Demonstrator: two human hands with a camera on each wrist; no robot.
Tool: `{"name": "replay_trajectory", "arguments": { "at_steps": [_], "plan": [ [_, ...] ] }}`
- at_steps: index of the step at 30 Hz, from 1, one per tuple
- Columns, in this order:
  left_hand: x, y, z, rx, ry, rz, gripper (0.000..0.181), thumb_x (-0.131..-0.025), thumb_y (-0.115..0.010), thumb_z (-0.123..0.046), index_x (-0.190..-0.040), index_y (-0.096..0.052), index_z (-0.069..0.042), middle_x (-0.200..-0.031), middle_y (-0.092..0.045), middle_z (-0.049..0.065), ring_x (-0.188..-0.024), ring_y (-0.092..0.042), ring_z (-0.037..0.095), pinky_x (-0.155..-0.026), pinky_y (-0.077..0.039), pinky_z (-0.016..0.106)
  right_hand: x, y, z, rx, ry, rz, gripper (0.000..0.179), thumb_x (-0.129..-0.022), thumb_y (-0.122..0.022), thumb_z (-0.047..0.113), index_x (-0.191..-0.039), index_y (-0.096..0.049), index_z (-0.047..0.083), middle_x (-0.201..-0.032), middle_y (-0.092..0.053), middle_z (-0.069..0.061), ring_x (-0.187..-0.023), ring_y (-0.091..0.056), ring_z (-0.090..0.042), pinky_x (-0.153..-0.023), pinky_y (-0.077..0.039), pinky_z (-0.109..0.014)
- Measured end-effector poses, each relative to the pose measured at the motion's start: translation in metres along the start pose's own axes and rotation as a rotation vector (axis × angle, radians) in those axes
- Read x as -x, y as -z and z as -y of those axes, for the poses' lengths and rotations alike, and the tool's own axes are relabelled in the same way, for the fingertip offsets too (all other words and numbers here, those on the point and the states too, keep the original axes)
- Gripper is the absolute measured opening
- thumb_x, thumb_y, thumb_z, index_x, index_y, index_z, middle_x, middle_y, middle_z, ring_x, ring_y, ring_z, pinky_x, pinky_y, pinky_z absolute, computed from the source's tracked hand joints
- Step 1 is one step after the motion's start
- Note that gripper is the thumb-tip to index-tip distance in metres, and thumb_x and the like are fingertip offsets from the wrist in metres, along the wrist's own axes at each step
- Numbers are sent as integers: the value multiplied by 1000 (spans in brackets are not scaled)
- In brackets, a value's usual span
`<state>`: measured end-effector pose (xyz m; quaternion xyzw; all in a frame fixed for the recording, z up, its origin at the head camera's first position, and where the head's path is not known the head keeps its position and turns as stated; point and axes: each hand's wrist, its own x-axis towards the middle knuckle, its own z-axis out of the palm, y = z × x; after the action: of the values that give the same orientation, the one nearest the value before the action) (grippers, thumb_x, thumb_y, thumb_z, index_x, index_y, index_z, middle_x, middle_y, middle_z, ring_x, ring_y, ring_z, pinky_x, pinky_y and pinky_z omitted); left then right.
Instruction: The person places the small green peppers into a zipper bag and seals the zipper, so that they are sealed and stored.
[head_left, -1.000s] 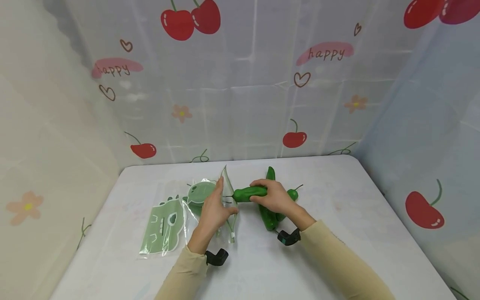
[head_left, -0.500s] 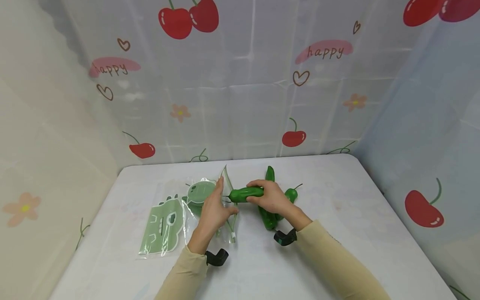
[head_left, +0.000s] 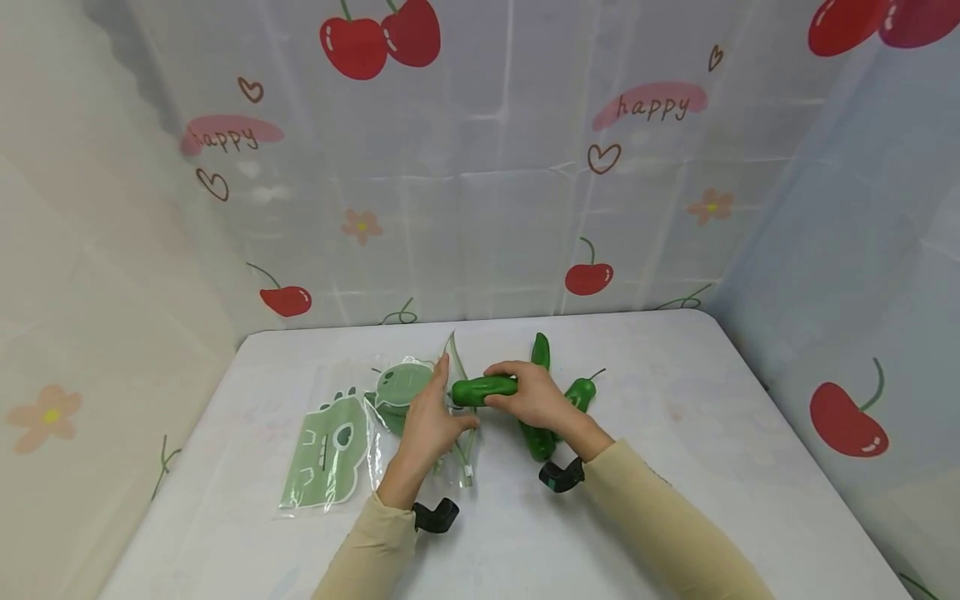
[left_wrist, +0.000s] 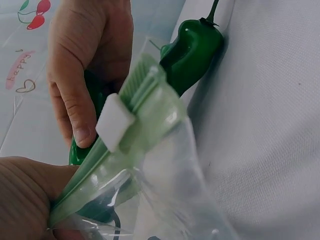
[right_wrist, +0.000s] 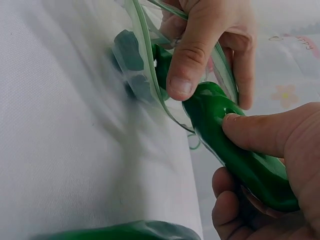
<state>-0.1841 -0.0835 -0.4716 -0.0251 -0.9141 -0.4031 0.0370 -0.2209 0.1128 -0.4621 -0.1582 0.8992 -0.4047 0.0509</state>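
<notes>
In the head view, my right hand grips a long green chili pepper. Its front end is at the mouth of a clear zip bag with a green rim. My left hand is at that mouth, thumb and fingers spread, keeping the rims apart. The left thumb lies by the pepper in the right wrist view. A white slider sits on the zip strip in the left wrist view. Dark green shapes show through the film; what they are is unclear. The left fingertips are partly hidden.
More green peppers lie on the white table beneath and beside my right hand, one with its stem pointing right. A flat green cartoon-print bag lies to the left. Printed curtains stand behind and at both sides.
My right hand has moved left with the pepper, and the pepper's stem end now reaches the bag's mouth. My left hand has barely moved.
</notes>
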Motion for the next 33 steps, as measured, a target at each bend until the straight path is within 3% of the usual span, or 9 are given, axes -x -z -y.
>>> {"name": "replay_trajectory", "arguments": {
  "at_steps": [9, 21, 33],
  "plan": [
    [1, 1, -3, 6, 17, 1, 117, -73, -94, -17, -166, -23, -15, -162, -42, 17, -137, -52, 43, -102, -50, 57, -2, -5, 7, -1, 37, -8, 41, -88, -83, 22, -127, -72, 15, -128, -71, -5, -98, -63, -15, -85, -53, -36],
    [0, 1, -2, -5, 13, -2, 116, -74, -94, -18, -166, -23, -17, -163, -41, 16, -136, -54, 42, -99, -52, 56, -4, -13, 10, 28, 73, 8, 42, -89, -80, 14, -130, -71, 11, -133, -70, -9, -116, -66, -24, -99, -53, -45],
    [1, 3, -3, 1, 10, -3, 116, -74, -94, -17, -166, -24, -17, -161, -44, 17, -133, -56, 43, -96, -53, 55, -4, -15, 13, 20, 69, 17, 42, -90, -80, 13, -130, -70, 15, -127, -72, -4, -107, -67, -19, -94, -55, -42]
  ]
}}
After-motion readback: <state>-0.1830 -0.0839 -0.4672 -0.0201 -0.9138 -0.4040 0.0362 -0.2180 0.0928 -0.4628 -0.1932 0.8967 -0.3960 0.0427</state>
